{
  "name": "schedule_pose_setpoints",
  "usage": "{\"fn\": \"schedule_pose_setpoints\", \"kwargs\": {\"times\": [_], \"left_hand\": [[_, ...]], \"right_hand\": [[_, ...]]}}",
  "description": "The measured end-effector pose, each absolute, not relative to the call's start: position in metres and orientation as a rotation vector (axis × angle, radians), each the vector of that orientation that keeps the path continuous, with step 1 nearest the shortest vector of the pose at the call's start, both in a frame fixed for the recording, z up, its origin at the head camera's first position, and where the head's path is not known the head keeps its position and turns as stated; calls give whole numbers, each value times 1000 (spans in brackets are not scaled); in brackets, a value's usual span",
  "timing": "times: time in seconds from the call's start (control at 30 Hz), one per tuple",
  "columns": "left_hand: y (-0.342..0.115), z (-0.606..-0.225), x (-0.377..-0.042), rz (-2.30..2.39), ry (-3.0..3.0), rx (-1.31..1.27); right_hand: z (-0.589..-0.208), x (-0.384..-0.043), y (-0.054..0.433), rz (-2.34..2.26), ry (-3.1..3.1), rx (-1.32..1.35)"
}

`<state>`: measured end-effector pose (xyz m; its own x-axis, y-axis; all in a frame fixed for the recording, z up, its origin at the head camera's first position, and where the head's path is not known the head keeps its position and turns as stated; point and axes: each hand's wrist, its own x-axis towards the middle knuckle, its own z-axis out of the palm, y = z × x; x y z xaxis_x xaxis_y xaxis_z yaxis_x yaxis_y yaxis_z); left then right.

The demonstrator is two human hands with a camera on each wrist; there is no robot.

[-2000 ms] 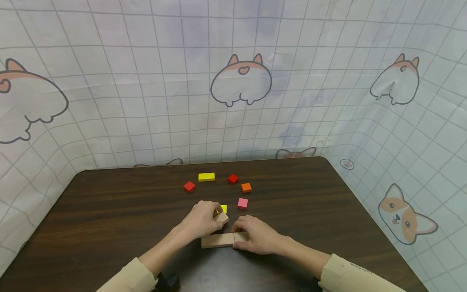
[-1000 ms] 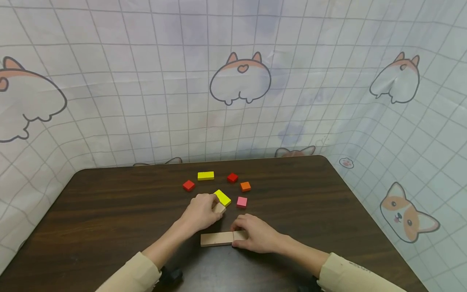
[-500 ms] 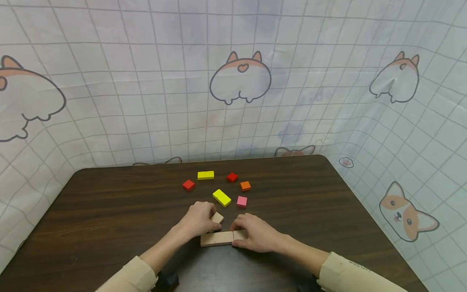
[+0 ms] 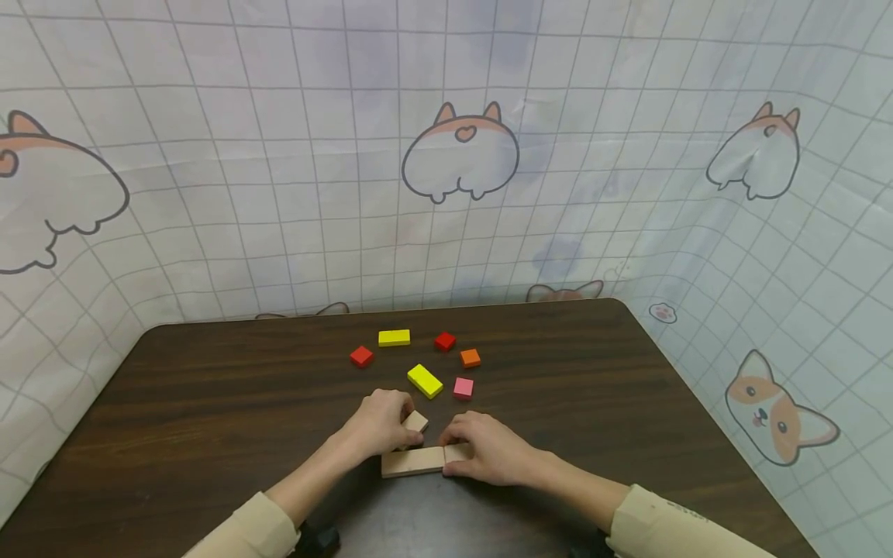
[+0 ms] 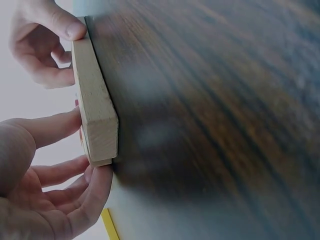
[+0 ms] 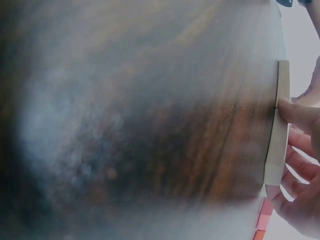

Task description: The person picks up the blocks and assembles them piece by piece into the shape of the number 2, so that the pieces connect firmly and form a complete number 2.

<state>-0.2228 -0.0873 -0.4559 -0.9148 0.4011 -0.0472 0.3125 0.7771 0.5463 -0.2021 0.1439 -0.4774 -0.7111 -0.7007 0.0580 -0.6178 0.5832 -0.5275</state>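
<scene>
Two plain wooden blocks lie end to end near the front of the table: the left block (image 4: 412, 463) and the right block (image 4: 457, 453). My right hand (image 4: 490, 451) grips the right block, thumb on its near side and fingers behind, also seen in the right wrist view. Just behind the left block, my left hand (image 4: 377, 423) holds another wooden block (image 4: 416, 421) at an angle, partly hidden by the fingers. In the left wrist view, the left hand's fingers (image 5: 97, 195) reach around the row's near end.
Beyond the hands lie a yellow block (image 4: 425, 381), a pink block (image 4: 463, 388), an orange block (image 4: 470, 358), a red block (image 4: 445, 341), another red block (image 4: 361, 356) and a second yellow block (image 4: 394, 338). A patterned cloth (image 4: 460, 248) hangs behind the dark table (image 4: 209, 418).
My left hand went away with its wooden block, the nearer yellow block shifted farther back, and the hand came back to the row. The left row block now tilts slightly. My right hand stays put.
</scene>
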Motion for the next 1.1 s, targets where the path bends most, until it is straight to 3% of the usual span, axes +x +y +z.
{"fn": "schedule_pose_setpoints", "kwargs": {"times": [1.1], "left_hand": [[-99,-457,-215,851,2806,597]], "right_hand": [[-472,-200,131,-701,2680,-1164]]}}
